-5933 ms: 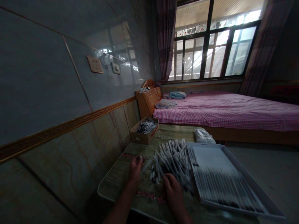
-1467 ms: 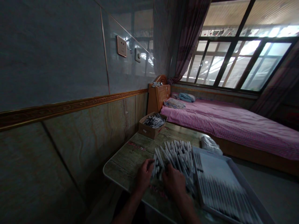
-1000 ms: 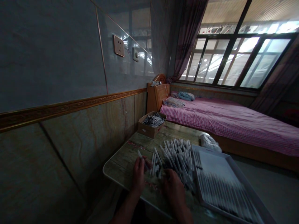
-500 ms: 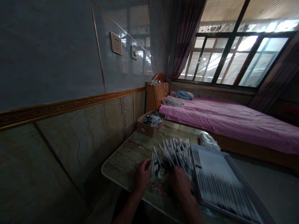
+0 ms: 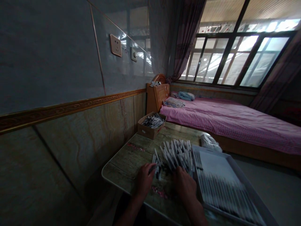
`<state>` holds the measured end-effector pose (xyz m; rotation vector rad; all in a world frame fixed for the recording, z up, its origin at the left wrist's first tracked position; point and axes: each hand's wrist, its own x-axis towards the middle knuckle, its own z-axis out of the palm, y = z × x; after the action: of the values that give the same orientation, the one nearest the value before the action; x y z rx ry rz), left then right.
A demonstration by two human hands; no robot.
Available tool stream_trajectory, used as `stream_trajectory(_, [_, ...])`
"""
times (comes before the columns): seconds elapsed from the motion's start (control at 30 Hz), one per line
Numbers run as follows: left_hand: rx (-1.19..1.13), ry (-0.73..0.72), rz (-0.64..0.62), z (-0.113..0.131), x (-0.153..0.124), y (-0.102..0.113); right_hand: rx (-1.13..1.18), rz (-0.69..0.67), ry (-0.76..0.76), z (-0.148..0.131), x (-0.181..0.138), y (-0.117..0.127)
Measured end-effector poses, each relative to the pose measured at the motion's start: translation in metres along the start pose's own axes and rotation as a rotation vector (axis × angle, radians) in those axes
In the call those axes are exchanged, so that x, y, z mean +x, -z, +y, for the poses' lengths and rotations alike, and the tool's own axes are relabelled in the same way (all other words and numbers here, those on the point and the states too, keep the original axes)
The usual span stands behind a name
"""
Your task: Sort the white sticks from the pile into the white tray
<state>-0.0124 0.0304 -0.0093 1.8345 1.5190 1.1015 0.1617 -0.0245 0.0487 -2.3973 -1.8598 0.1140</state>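
A heap of white pen-like sticks (image 5: 176,153) lies on a small wood-patterned table (image 5: 131,158). My left hand (image 5: 144,180) rests at the heap's near left edge, fingers closed on one white stick (image 5: 154,168). To its right, my right hand (image 5: 185,185) lies on the near side of the heap with fingers curled among the sticks; what it grips is hidden. A grey tray (image 5: 249,191) to the right holds a row of sticks (image 5: 223,191) laid side by side and a white sheet.
A cardboard box (image 5: 150,125) of darker sticks stands at the table's far left corner. A white cloth bundle (image 5: 210,142) lies beyond the tray. A tiled wall runs along the left. A bed with pink checked cover (image 5: 225,121) stands behind the table, under a window.
My left hand raised one stick a second ago, then came back down to the heap's edge. My right hand has shifted slightly right along the heap. The view has tilted a little.
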Motion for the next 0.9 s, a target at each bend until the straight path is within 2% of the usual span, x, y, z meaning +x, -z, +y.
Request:
stream_trajectory(0.1, [-0.017, -0.008, -0.002, -0.001, 0.001, -0.001, 0.107, 0.004, 0.028, 0.003, -0.008, 0.001])
stream_trajectory(0.3, [-0.044, -0.016, 0.021, -0.002, 0.001, -0.001, 0.287, 0.095, 0.125, 0.016, -0.017, -0.008])
stream_trajectory(0.6, [-0.068, -0.002, 0.028, 0.000, 0.002, 0.001, 0.347, 0.085, 0.185, 0.023, -0.022, -0.007])
stream_trajectory(0.9, [-0.060, 0.001, 0.010, 0.002, 0.002, 0.002, 0.318, 0.081, 0.154, 0.025, -0.026, 0.003])
